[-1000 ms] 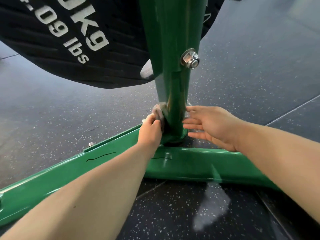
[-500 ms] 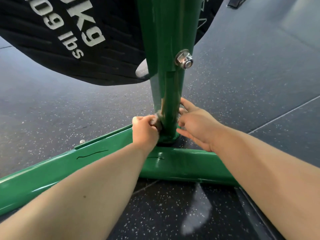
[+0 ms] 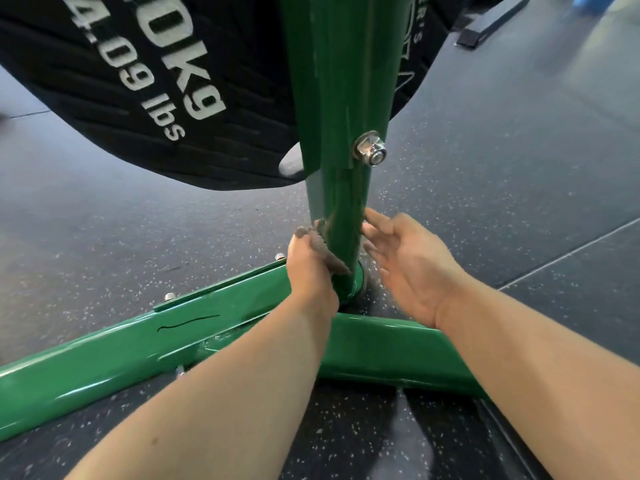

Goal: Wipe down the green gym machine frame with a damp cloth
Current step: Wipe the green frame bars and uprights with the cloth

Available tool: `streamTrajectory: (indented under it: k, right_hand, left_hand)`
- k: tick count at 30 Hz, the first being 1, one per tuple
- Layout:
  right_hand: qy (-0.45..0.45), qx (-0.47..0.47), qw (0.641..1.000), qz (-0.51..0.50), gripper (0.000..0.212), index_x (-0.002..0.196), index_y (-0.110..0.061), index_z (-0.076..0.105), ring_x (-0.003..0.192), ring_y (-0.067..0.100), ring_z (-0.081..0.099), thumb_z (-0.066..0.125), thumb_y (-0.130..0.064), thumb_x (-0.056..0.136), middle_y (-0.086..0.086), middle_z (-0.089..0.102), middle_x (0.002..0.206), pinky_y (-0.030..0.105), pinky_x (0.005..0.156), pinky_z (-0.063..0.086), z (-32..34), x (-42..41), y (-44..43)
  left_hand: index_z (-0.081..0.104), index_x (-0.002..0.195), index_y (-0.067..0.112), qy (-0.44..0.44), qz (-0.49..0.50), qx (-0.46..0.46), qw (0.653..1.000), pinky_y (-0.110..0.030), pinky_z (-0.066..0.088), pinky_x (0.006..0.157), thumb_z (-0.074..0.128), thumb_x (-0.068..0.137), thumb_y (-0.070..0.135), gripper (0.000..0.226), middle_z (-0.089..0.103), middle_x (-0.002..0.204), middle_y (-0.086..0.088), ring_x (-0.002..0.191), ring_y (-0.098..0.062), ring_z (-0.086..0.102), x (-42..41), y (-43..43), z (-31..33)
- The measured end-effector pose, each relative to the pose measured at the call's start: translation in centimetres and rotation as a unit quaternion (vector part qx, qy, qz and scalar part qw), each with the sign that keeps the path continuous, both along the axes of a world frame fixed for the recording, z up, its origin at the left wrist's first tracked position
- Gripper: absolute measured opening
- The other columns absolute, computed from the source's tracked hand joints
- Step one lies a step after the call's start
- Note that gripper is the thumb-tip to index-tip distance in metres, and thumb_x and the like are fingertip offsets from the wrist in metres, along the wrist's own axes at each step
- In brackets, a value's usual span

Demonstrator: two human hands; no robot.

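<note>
Two hands: both mine, low at the green frame's upright post (image 3: 341,206), just above the base bar (image 3: 131,348).
Left hand (image 3: 311,275): curled round the brownish cloth (image 3: 327,252), pressing it on the post's left side.
Right hand (image 3: 412,268): fingers straight, loose, holding nothing, blurred beside the post's right side.
Above: black weight plate (image 3: 138,81), silver bolt (image 3: 370,152).
</note>
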State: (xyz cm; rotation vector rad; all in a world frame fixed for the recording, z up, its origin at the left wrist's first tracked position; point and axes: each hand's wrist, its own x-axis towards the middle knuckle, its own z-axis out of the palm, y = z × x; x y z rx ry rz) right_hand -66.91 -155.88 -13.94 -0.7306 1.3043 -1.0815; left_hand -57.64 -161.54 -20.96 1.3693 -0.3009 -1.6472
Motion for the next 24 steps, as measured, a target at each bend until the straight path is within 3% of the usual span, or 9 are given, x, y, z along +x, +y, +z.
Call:
streamTrajectory:
  k: [3,6,8,10,13,15,18,21,24]
  right_hand:
    - [0.021,0.002,1.000,0.007,0.047,0.085,-0.049,0.067,0.087,-0.015,0.053,0.029,-0.024,0.097,-0.039,0.062,0.098,0.031,0.108,0.019,0.1,0.0,0.3]
    - [-0.001,0.007,1.000,-0.002,0.043,0.103,-0.050,0.065,0.102,-0.006,0.058,0.030,-0.024,0.099,-0.026,0.070,0.104,0.028,0.105,0.032,-0.3,0.7,0.6]
    - [-0.018,0.023,1.000,-0.012,0.046,0.116,-0.040,0.063,0.103,0.004,0.063,0.027,-0.018,0.099,-0.014,0.072,0.112,0.025,0.096,0.041,-0.1,1.1,0.7]
    - [-0.029,0.013,0.999,-0.010,0.046,0.110,-0.031,0.066,0.093,0.010,0.069,0.024,-0.015,0.098,-0.008,0.070,0.109,0.016,0.081,0.045,0.7,1.1,0.6]
    - [-0.042,-0.027,0.998,-0.029,0.044,0.105,-0.035,0.062,0.063,-0.013,0.062,0.021,-0.018,0.101,-0.023,0.072,0.076,0.005,0.059,0.049,2.5,1.0,-0.1]
    - [-0.063,-0.048,0.996,-0.041,0.041,0.104,-0.030,0.060,0.047,-0.009,0.058,0.021,-0.018,0.103,-0.018,0.068,0.059,0.006,0.041,0.042,3.9,1.6,-0.4]
    - [-0.096,-0.064,0.992,-0.055,0.040,0.093,-0.025,0.058,0.044,-0.009,0.059,0.020,-0.018,0.105,-0.017,0.066,0.053,0.006,0.040,0.043,5.0,2.4,-0.2]
    - [-0.094,-0.076,0.990,-0.073,0.039,0.117,-0.032,0.055,0.057,-0.015,0.061,0.020,-0.021,0.105,-0.026,0.067,0.064,0.004,0.049,0.046,4.0,2.3,-0.2]
    - [-0.106,-0.081,0.988,-0.073,0.043,0.135,-0.031,0.047,0.056,-0.018,0.059,0.019,-0.021,0.104,-0.029,0.065,0.064,0.003,0.048,0.044,4.2,2.1,0.1]
  left_hand:
    - [0.051,0.070,0.017,-0.031,-0.005,0.055,0.998,-0.012,0.038,0.038,0.046,0.084,0.011,0.016,0.054,0.073,-0.010,0.045,-0.017,0.045,-0.7,-1.0,-0.9]
    - [0.061,0.069,0.013,-0.003,0.015,0.060,0.998,-0.023,0.051,0.046,0.048,0.087,0.011,0.022,0.063,0.073,-0.013,0.054,-0.022,0.058,-1.0,-1.9,0.7]
    - [0.061,0.072,0.012,0.052,-0.007,0.012,0.999,-0.024,0.053,0.052,0.040,0.095,0.015,0.031,0.063,0.071,-0.013,0.056,-0.023,0.061,-0.4,-2.5,2.8]
    - [0.063,0.080,0.012,0.095,-0.045,-0.050,0.993,-0.023,0.053,0.055,0.034,0.099,0.021,0.036,0.065,0.072,-0.011,0.059,-0.023,0.064,0.4,-2.7,5.9]
    - [0.063,0.125,0.013,0.119,-0.041,-0.111,0.986,-0.049,0.051,0.096,0.050,0.089,0.041,0.047,0.067,0.119,-0.014,0.109,-0.035,0.065,0.9,-3.5,9.3]
    - [0.064,0.126,0.020,0.105,-0.040,-0.179,0.977,-0.059,0.041,0.105,0.056,0.073,0.052,0.062,0.065,0.126,-0.012,0.120,-0.037,0.059,0.4,-3.8,9.0]
    - [0.065,0.112,0.021,-0.033,-0.022,-0.126,0.991,-0.053,0.044,0.104,0.044,0.079,0.056,0.053,0.068,0.118,-0.011,0.114,-0.034,0.061,-0.5,-3.3,4.7]
    - [0.057,0.087,0.012,-0.126,-0.084,-0.041,0.988,-0.046,0.051,0.097,0.052,0.083,0.019,0.010,0.067,0.099,-0.019,0.099,-0.035,0.064,-0.8,-2.4,2.0]
    - [0.056,0.083,0.016,-0.042,-0.081,-0.030,0.995,-0.036,0.048,0.095,0.048,0.095,0.017,0.015,0.062,0.085,-0.003,0.093,-0.023,0.060,-0.4,-1.4,4.8]
